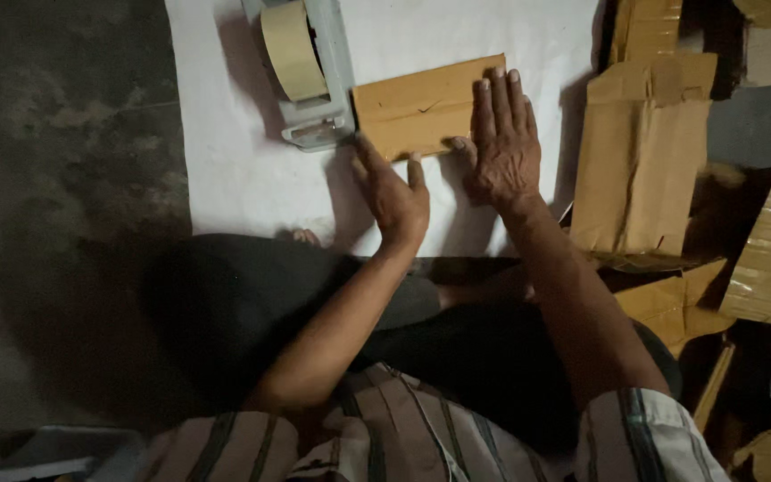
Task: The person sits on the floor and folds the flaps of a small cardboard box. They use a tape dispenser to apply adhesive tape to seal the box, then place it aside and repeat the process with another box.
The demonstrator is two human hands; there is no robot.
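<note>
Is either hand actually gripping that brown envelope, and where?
Neither grips it. The right hand lies flat on the brown envelope's right end, pressing it down; the left hand touches its lower edge with its fingers.

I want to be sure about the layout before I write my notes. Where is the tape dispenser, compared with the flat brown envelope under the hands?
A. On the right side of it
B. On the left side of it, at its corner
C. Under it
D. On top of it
B: the grey tape dispenser sits on the white sheet at the left corner of the brown envelope, which the left hand and right hand press.
</note>
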